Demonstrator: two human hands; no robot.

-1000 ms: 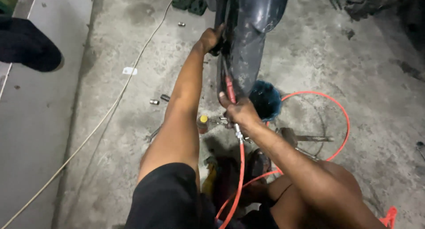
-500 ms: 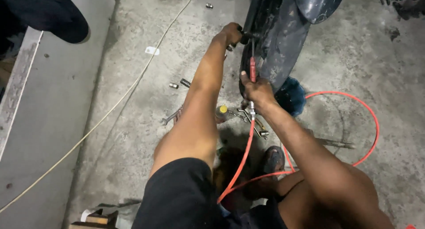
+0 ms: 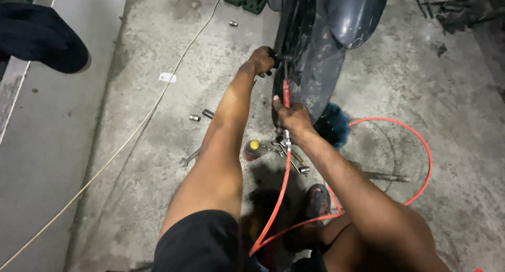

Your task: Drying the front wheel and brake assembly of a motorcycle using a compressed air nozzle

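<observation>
Pale cord [image 3: 131,138] across concrete floor [image 3: 131,93]; two sockets [image 3: 201,115]; wrench [image 3: 189,158]. Left hand [image 3: 261,60] closed on a dark fitting [image 3: 281,57] at the motorcycle wheel [image 3: 302,67], under the grey fender [image 3: 352,14]. Right hand [image 3: 290,117], lower, gripping red-handled air tool [image 3: 286,93], which rises above its knuckles to the fitting; orange hose [image 3: 415,146] loops right.

Rough, stained concrete floor [image 3: 131,161]; glossy dark plastic fender [image 3: 352,14] (scuffed in places); smooth orange rubbery hose [image 3: 421,151] — shiny metal sockets [image 3: 201,115] and wrench [image 3: 190,158].
</observation>
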